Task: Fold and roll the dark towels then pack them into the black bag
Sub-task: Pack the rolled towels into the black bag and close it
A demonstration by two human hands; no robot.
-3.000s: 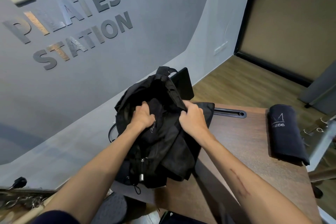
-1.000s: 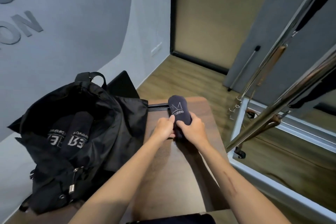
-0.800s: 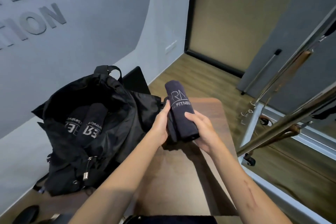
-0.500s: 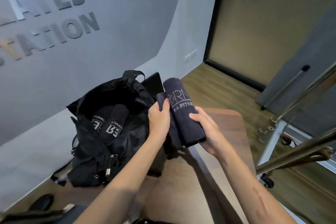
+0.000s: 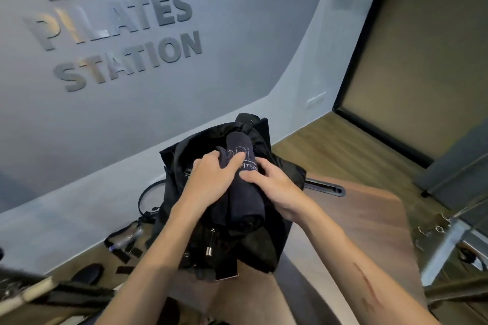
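Note:
A rolled dark towel [image 5: 244, 194] with pale lettering lies at the open mouth of the black bag [image 5: 253, 245], its far end pointing into the bag. My left hand [image 5: 211, 179] grips the roll from the left, fingers curled over its top. My right hand [image 5: 274, 187] holds it from the right, fingers lying across the lettering. The bag slumps on the left end of the brown wooden table [image 5: 364, 232]. Other towels inside the bag are hidden by my hands and the roll.
The grey wall with large lettering [image 5: 118, 42] rises right behind the bag. A black slot [image 5: 324, 188] is set in the table's far edge. Metal frame parts [image 5: 443, 240] stand at the right, and dark straps and bars [image 5: 124, 243] lie at the lower left.
Both hands lifted the rolled towel off the table's right side and carried it left. It now sits at the bag's opening, and the view has swung left with it.

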